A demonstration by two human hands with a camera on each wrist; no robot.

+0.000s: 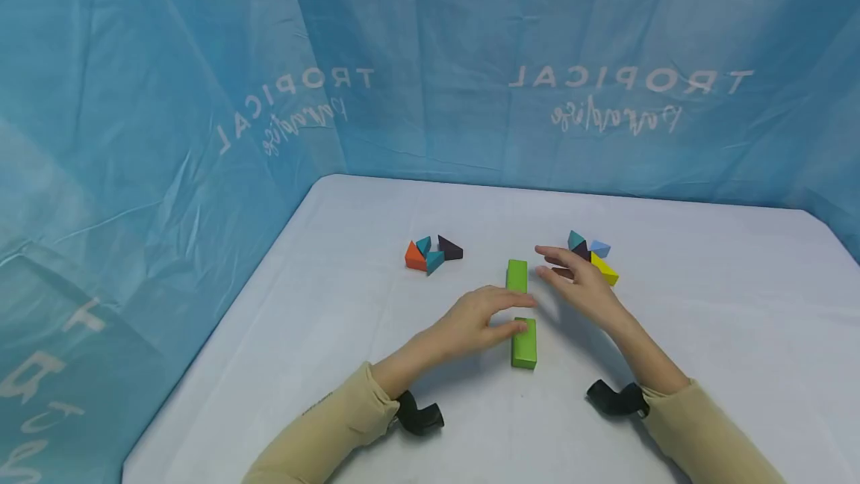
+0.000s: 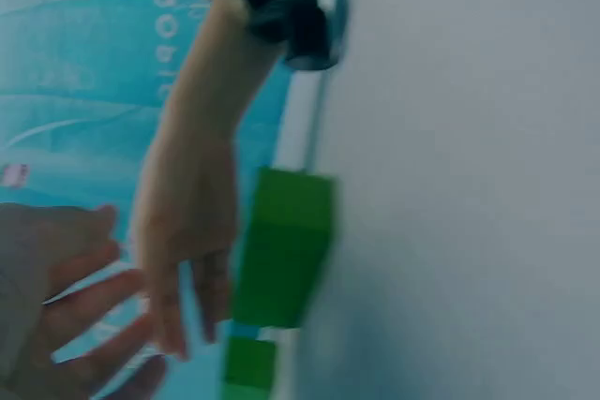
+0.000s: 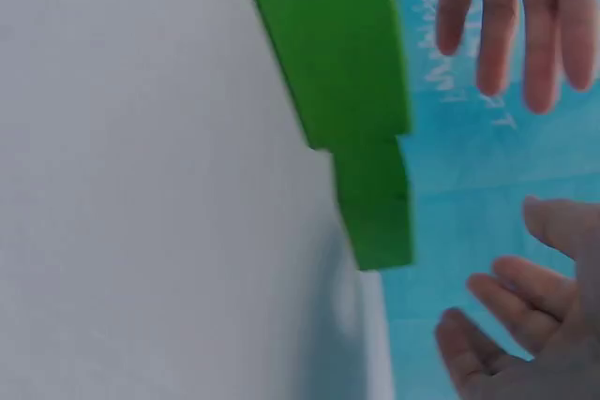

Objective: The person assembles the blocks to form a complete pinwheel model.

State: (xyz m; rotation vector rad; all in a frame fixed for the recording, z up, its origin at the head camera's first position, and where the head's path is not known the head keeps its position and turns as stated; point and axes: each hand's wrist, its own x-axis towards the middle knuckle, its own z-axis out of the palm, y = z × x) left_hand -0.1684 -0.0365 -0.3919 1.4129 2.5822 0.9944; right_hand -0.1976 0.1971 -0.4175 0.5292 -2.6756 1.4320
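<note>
Two long green blocks lie end to end with a small gap: the far green block [image 1: 516,273] and the near green block [image 1: 524,349]. Over that gap my left hand [image 1: 473,320] reaches in from the left, fingers extended and thumb apart, holding nothing. Its fingertips overlap both blocks in the head view. To the right, my right hand [image 1: 583,290] hovers with fingers stretched toward the far green block, also holding nothing. Part of a brown block [image 1: 563,272] shows between its thumb and fingers. In the right wrist view both hands appear beside the green blocks [image 3: 347,53], apart from them.
Behind my right hand sit a yellow block [image 1: 605,269], a light blue block [image 1: 600,248], a teal block [image 1: 575,239] and a dark block. Farther left are an orange block [image 1: 415,257], two teal pieces and a dark wedge [image 1: 450,248]. Blue printed sheets [image 1: 430,140] border the white table [image 1: 322,305].
</note>
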